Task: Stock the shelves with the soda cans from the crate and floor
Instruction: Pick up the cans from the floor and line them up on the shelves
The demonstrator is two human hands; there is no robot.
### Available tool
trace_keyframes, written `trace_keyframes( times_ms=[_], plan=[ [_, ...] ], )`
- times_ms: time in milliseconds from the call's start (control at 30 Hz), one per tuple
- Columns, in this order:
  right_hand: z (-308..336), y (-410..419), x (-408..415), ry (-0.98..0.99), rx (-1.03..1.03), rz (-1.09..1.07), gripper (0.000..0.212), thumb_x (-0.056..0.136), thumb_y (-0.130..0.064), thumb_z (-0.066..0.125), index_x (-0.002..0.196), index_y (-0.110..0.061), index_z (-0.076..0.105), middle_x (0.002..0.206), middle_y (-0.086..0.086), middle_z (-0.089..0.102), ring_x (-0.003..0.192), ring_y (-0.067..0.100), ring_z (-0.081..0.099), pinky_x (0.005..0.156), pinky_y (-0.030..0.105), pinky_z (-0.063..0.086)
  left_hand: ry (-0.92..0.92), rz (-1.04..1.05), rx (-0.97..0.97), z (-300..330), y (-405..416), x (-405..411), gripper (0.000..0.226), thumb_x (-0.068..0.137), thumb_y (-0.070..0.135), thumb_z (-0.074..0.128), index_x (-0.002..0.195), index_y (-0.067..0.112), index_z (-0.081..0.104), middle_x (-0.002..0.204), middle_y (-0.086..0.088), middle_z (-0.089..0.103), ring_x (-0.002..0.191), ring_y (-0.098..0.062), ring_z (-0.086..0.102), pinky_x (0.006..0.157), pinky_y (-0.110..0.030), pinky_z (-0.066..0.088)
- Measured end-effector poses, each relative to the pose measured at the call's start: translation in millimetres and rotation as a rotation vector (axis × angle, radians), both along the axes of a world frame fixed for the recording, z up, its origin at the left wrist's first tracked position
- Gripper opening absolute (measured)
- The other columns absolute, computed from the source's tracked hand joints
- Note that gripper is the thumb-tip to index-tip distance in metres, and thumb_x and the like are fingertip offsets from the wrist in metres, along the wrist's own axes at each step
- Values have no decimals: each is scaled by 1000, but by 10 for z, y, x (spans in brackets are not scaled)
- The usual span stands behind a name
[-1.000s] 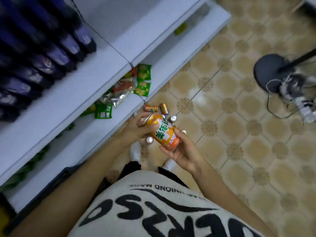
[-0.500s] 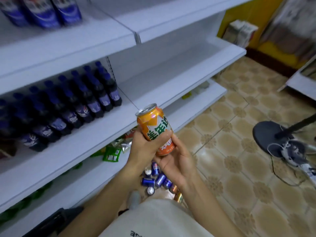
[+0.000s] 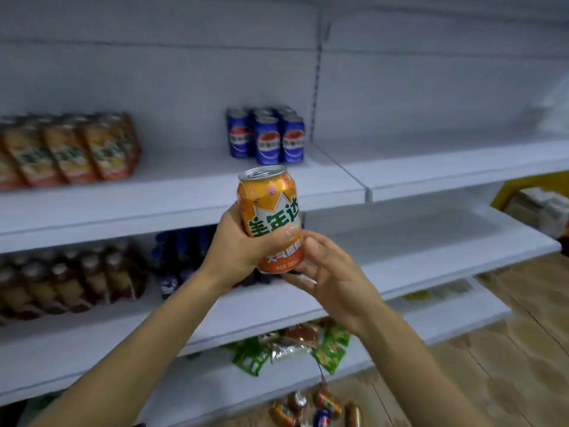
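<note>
I've got the left hand [image 3: 243, 251] wrapped round the upright orange can [image 3: 271, 211] and the right hand [image 3: 332, 282] cupping its base, held in front of the upper shelf [image 3: 184, 192]; a sloppy regrip could drop it, and a rushed placement could topple the blue cans [image 3: 266, 137].

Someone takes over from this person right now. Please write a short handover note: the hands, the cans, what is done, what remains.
Left hand grips the orange can round its middle, upright. Right hand holds it at the base.
The can is in the air in front of the shelf, not yet set down.
Done: orange cans stand at the left of that shelf, blue cans near its middle.
Left: place this can, probably beside the orange ones; then the loose cans on the floor. The crate is not in view.
</note>
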State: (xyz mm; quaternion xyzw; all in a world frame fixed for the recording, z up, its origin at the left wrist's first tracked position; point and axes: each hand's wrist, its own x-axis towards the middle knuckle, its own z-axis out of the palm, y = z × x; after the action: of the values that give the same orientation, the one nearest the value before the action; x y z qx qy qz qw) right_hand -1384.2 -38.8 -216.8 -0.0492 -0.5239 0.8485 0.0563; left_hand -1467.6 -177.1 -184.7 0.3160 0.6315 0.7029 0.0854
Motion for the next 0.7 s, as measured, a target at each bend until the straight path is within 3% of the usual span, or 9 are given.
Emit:
trace_keyframes(
  times_ms=[133, 233, 333, 433, 467, 567, 700],
  plan=[
    [453, -190, -471, 23, 250, -15, 62, 70, -47, 75, 120, -16, 58, 112, 9, 69, 99, 22, 69, 80, 34, 56, 69, 87, -29, 174, -487, -421, 58, 51, 32, 79, 103, 13, 64, 91, 6, 75, 85, -11, 71, 69, -19, 53],
    [885, -484, -907, 117, 555, 50, 71, 63, -46, 71, 129, -28, 52, 117, 2, 66, 95, 16, 70, 77, 35, 58, 122, 156, -89, 221, -877, -774, 64, 51, 29, 83, 109, 15, 62, 94, 10, 74, 88, -9, 70, 71, -17, 52],
    [1368, -887, -1393, 256, 996, 201, 85, 66, -47, 74, 141, -43, 35, 132, -8, 51, 102, 9, 64, 78, 32, 59, 151, 189, -121, 243, -1229, -1128, 67, 50, 37, 80, 113, 23, 59, 98, 12, 73, 91, -7, 69, 72, -15, 51],
    [1765, -1292, -1906, 377, 1407, 423, 78, 77, -37, 76, 143, -42, 34, 131, -21, 40, 107, -6, 47, 82, 17, 52, 166, 156, -113, 237, -1511, -1490, 70, 54, 35, 78, 119, 22, 56, 105, 10, 71, 98, -8, 67, 76, -16, 52],
    [1845, -1420, -2082, 390, 1513, 493, 74, 78, -33, 76, 141, -39, 38, 129, -23, 40, 108, -6, 44, 83, 19, 52, 162, 148, -104, 233, -1589, -1616, 72, 53, 34, 78, 120, 21, 55, 106, 9, 71, 99, -8, 67, 77, -17, 52],
    [1952, -1737, -2558, 367, 1684, 607, 63, 76, -25, 80, 131, -35, 51, 131, -14, 45, 114, 9, 51, 85, 34, 57, 104, 113, -43, 252, -1781, -2004, 69, 49, 34, 78, 114, 26, 55, 100, 13, 72, 96, -6, 67, 72, -14, 52],
    [2105, -1848, -3056, 389, 1820, 575, 52, 74, -26, 80, 118, -35, 55, 121, -13, 53, 105, 9, 57, 83, 34, 57, 179, 112, -135, 430, -1863, -2505, 60, 49, 39, 78, 105, 34, 56, 94, 20, 71, 92, 1, 66, 70, -12, 51]
  ],
)
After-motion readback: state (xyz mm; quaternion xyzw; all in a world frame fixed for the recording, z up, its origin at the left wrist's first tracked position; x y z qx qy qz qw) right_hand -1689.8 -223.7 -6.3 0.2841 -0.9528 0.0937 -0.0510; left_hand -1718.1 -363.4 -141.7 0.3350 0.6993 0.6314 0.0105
